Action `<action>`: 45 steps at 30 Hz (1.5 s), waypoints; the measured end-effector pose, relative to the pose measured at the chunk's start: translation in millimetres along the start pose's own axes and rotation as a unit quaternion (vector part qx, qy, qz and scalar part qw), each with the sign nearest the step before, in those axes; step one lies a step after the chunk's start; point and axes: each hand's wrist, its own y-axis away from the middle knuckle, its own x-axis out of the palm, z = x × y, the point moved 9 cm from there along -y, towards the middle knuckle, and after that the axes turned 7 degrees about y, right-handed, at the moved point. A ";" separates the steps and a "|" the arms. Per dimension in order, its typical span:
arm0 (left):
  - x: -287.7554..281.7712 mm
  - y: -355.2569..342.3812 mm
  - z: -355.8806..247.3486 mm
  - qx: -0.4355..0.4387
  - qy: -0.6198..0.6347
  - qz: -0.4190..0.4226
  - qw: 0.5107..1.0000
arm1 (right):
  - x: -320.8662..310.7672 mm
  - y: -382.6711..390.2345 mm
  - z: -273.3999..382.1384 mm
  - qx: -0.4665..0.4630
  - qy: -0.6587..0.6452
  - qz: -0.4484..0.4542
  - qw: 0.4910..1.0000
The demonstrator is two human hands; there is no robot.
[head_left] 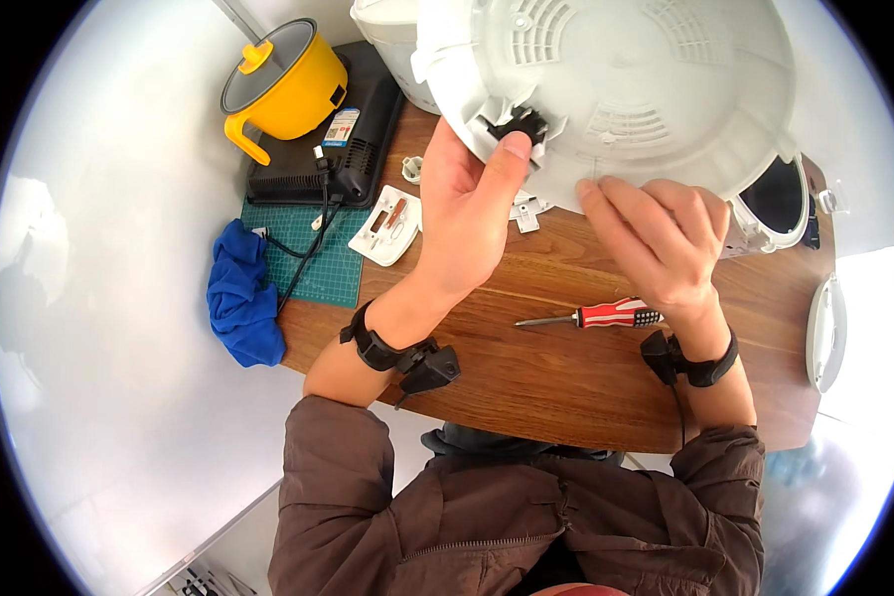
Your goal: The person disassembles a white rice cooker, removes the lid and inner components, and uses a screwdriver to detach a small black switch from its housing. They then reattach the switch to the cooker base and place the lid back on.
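A large round white plastic base (626, 62) with several vent grilles is raised over the far part of the table. My left hand (469, 214) grips its near left edge, the thumb pressed by a black socket-like part (522, 123) set in a white bracket. Beneath the base, that hand's fingers are mostly hidden. My right hand (658, 233) is closed on the near rim, thumb and curled fingers pinching it. On the table below the right hand lies a red, white and black screwdriver (606, 316), its shaft pointing left.
Left of my hands, a white panel (385, 226) lies beside a green cutting mat (333, 273) with black cables and a blue cloth (240, 298). Behind them, a yellow pot (293, 94) stands on a black appliance (368, 159). A white housing (780, 204) and an oval white lid (826, 333) are at right.
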 end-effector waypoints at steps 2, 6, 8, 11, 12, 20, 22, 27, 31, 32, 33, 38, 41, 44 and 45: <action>-4.4 -1.1 2.4 0.001 -0.020 -0.015 1.000 | 3.1 1.0 4.1 -0.003 -0.003 0.025 1.000; -7.4 -2.1 9.6 -0.029 0.030 -0.029 0.999 | 6.5 2.0 4.3 0.006 0.000 0.036 0.999; -4.7 -4.0 13.7 -0.050 0.066 -0.015 0.996 | 5.0 3.5 3.8 0.002 0.010 0.032 0.999; -6.2 -4.4 19.8 -0.077 0.118 -0.026 0.990 | -5.4 -3.6 -6.3 0.016 0.054 -0.029 0.998; -5.5 -4.4 19.8 -0.079 0.135 -0.025 0.987 | -8.9 -5.1 -11.4 0.016 0.028 -0.021 0.999; -13.3 -8.4 19.2 -0.069 0.072 -0.043 0.994 | -39.2 9.6 -110.7 0.261 -0.176 -0.162 0.935; -12.0 -7.7 18.2 -0.059 0.060 -0.037 0.996 | -27.7 13.6 -125.4 0.340 -0.264 -0.111 0.896; -7.9 -2.9 22.9 -0.072 0.017 -0.041 0.996 | -0.3 22.3 -123.1 0.483 -0.392 0.000 0.783; -0.6 2.4 29.4 -0.091 0.021 -0.016 0.996 | 9.1 37.1 -130.9 0.496 -0.431 0.130 0.743; 4.1 5.0 31.8 -0.096 0.033 -0.004 0.995 | 6.1 39.5 -134.5 0.502 -0.426 0.118 0.743; 9.9 7.2 30.8 -0.091 0.039 0.014 0.995 | 3.3 42.0 -139.4 0.509 -0.420 0.107 0.743; 29.4 13.9 23.3 -0.070 0.002 0.123 0.990 | -6.9 49.9 -158.8 0.565 -0.428 -0.012 0.705; 39.7 12.2 18.2 -0.056 -0.022 0.144 0.988 | -7.8 67.2 -176.9 0.589 -0.420 -0.062 0.687; 38.6 4.8 17.5 -0.050 -0.014 0.151 0.987 | -22.4 74.2 -188.2 0.640 -0.393 -0.143 0.645; 35.0 3.6 18.1 -0.056 -0.028 0.144 0.988 | -28.9 76.4 -191.9 0.657 -0.382 -0.176 0.626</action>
